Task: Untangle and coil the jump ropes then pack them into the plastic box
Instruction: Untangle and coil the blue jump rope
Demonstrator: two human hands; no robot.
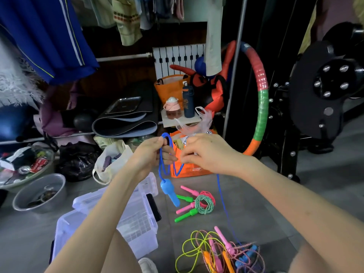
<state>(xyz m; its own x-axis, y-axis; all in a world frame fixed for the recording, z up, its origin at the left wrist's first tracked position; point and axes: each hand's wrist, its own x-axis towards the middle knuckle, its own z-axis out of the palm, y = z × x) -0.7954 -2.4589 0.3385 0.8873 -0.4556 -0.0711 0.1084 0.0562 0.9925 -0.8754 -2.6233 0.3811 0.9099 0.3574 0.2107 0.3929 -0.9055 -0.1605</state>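
Observation:
My left hand point(152, 152) grips loops of a blue jump rope point(162, 164) at chest height. One blue handle point(170, 192) of that rope dangles below it. My right hand point(204, 152) pinches the same blue cord, which runs down from it to a tangled pile of ropes point(222, 253) on the floor near my knee. Two coiled ropes, green and pink point(202, 202), lie on the floor with their handles. The clear plastic box point(137, 227) stands open under my left forearm, its lid tipped back.
A metal bowl point(39, 192) and a basin of clutter point(25, 164) sit at left. An orange bag point(189, 168) stands behind my hands, a hula hoop point(261, 99) leans at right next to black gym equipment point(323, 85). Grey tiled floor shows between the ropes.

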